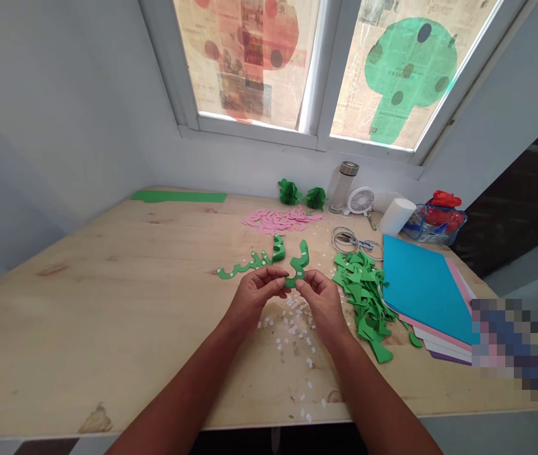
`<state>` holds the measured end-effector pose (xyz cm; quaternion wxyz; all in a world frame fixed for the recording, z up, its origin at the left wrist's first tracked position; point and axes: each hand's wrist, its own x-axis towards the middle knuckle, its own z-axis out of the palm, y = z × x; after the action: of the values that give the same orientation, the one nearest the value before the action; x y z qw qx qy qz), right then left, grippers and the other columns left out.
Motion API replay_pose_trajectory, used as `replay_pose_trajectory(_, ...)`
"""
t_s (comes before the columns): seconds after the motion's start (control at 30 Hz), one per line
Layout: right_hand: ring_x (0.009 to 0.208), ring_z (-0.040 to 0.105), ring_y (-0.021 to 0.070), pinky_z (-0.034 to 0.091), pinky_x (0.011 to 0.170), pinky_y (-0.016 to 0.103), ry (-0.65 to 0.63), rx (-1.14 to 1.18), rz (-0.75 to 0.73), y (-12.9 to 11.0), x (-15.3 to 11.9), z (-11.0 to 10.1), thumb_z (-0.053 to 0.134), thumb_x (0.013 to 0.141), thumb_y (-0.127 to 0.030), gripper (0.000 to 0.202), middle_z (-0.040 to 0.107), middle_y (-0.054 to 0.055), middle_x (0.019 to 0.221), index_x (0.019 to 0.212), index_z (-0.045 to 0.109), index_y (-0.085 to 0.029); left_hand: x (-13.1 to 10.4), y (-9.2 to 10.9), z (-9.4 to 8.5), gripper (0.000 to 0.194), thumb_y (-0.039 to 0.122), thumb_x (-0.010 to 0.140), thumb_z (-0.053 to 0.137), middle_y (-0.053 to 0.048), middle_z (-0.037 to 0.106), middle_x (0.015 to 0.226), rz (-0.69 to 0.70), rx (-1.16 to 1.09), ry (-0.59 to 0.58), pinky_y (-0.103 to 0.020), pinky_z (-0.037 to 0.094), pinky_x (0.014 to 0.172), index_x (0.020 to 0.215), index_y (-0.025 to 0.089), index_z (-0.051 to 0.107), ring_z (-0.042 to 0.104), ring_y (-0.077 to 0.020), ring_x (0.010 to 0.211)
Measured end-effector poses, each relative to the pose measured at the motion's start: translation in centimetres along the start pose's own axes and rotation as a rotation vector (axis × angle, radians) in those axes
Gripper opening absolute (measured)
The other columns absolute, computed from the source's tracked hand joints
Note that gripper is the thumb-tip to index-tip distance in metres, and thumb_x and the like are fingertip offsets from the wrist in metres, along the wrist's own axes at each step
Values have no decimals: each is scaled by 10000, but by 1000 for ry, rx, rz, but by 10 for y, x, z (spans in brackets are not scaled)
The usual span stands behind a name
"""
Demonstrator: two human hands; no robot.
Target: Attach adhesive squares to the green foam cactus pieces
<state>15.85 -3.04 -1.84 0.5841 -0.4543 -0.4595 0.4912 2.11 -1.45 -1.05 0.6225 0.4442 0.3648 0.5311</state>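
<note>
Both my hands meet over the middle of the wooden table. My left hand and my right hand pinch the lower end of a curved green foam cut-out between their fingertips. Just behind it a chain of joined green foam pieces lies flat on the table. A heap of loose green foam cut-outs sits right of my right hand. Small white paper bits are scattered under and in front of my hands.
Pink cut-outs lie further back. Stacked blue and pink sheets lie at the right, with tape rolls, a small white fan, a bottle, a white roll, a clear container behind. A green strip lies far left.
</note>
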Motion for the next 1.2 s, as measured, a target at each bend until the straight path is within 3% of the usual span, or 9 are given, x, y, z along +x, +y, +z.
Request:
replay_pose_trajectory(0.33,630,507,127,406,608,252,-46,51,21,-2,-1,-1,691,679,-318,141,608,-12,673,717,645,-190,2,-4,-4,108,224,653,759,-11,654,663,15,-97,-66,-268,492,635,694,169,676,591,-123,606)
replay_pose_trajectory(0.53,620,522,122,389,604,254,-69,214,132,-2,0,-4,719,648,-319,163,608,-15,671,693,629,-192,-2,-1,-4,247,254,685,756,-24,689,764,69,-15,-129,-274,495,657,919,192,706,602,-134,652)
replay_pose_trajectory(0.7,595,508,116,380,587,251,-71,284,188,-6,-1,-3,742,620,-310,178,588,-23,641,667,616,-192,-4,0,-4,222,211,655,785,-13,682,749,86,17,-178,-251,503,657,865,191,716,604,-127,662)
replay_pose_trajectory(0.93,593,486,100,364,577,237,-94,332,175,-5,-1,-4,758,641,-328,197,576,-25,655,699,638,-183,-3,-2,-3,212,206,634,801,-24,692,767,121,52,-173,-247,520,650,829,175,722,609,-131,670)
replay_pose_trajectory(1.2,629,482,107,370,606,243,-88,225,80,2,2,-6,725,695,-352,192,588,-17,702,752,647,-186,-3,0,-5,243,240,673,773,-45,701,836,132,132,-230,-283,527,702,893,167,701,636,-167,757)
